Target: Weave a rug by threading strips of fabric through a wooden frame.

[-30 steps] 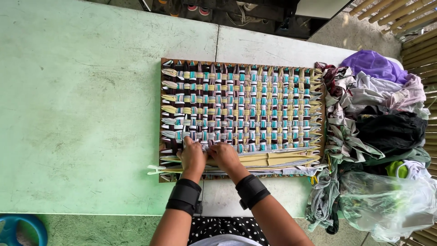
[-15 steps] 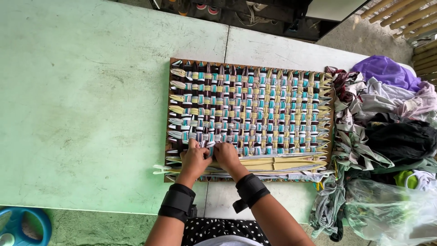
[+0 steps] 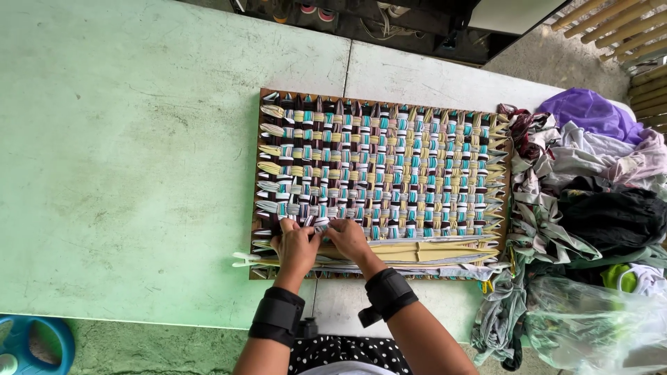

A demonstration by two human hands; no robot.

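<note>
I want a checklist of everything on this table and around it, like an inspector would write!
Surface: pale green table, two tops butted together, scuffed.
Job's things: rectangular weaving frame strung with crossed fabric strips, mostly woven; loose pale strips lie along the near edge.
Clutter: heap of fabric scraps at the frame's right end; clear plastic bag near it.
Grippers: left hand and right hand pinch a strip at the near left of the weave; each wears a black wrist band.
Cables: some cords on the ground beyond the table.
Surroundings: blue round thing on the ground, bamboo poles at the far right.
</note>
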